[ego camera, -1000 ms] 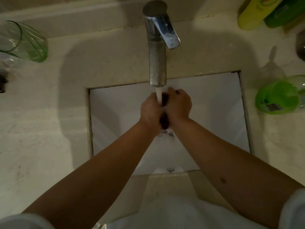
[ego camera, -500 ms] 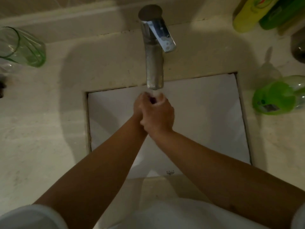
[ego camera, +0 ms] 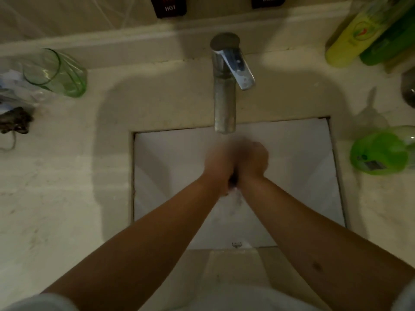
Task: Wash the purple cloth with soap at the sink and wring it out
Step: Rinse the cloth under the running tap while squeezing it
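1. I see the purple cloth (ego camera: 233, 180) only as a dark sliver squeezed between my two hands, over the middle of the sink (ego camera: 292, 153) and just below the spout; most of it is hidden.
2. My left hand (ego camera: 219, 162) is clenched around the cloth from the left. It is blurred, so I cannot make out single fingers.
3. My right hand (ego camera: 253, 159) is clenched on the cloth from the right, pressed knuckle to knuckle against the left one.
4. Both forearms are bare and reach in from the bottom edge, with pale sleeves at the bottom corners.
5. The sink is a white square basin set into a pale stone counter (ego camera: 67, 187). A small mark sits on its near wall, too small to read.
6. The chrome faucet (ego camera: 224, 86) stands at the back, its lever pointing to the right, its spout ending just above my hands.
7. On the wall behind, two dark tags read "HOT" (ego camera: 169, 6) on the left and "COLD" (ego camera: 268, 0) on the right.
8. A green-tinted glass (ego camera: 56, 72) lies at the far left of the counter.
9. A yellow-green bottle (ego camera: 352, 34) stands at the back right; its logo is illegible.
10. A bright green bottle (ego camera: 379, 153) sits right of the sink; its label is too blurred to read.
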